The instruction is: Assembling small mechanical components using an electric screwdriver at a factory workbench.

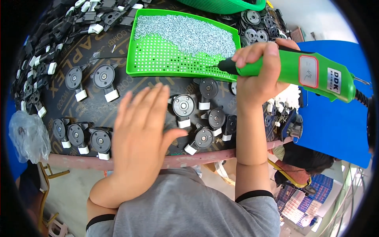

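A green electric screwdriver (289, 67) lies across my right hand (258, 65), whose fingers wrap round its body. Its black nose points left, and the tip is over the near right part of a green perforated tray (130, 53). Small silver screws (185, 33) are heaped along the tray's far side. My left hand (140, 132) is flat with fingers stretched out above the table, holding nothing. Just right of it sits a black round wheel-like part with a white tab (183, 106). Several similar parts (203, 138) lie between my arms, and others (76, 135) to the left.
Piles of black and white parts (33, 85) fill the table's left side. A clear plastic bag (28, 134) lies at the left edge. At the back right are black discs (252, 17) and a green basket (225, 6). A blue surface (335, 126) stands on the right.
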Demonstrator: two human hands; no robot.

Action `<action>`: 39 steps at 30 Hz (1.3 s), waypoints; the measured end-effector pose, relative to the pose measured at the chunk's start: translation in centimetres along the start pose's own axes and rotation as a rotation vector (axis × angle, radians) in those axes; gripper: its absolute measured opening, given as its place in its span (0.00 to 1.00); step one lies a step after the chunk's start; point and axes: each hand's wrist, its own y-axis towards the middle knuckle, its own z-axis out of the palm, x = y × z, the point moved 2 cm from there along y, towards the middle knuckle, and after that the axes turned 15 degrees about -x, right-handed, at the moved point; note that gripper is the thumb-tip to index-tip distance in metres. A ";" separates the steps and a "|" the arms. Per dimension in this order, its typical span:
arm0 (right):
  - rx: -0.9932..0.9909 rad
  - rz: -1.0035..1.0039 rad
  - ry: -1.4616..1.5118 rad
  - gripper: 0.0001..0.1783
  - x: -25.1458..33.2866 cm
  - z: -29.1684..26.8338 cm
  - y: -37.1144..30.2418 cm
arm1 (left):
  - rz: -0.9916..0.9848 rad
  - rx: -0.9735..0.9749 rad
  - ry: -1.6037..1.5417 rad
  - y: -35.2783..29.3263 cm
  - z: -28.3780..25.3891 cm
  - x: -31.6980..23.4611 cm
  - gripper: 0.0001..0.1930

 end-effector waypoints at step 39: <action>0.469 0.250 0.104 0.18 7.8 2.7 -6.7 | -0.194 -0.041 -0.439 -2.5 1.8 2.6 0.27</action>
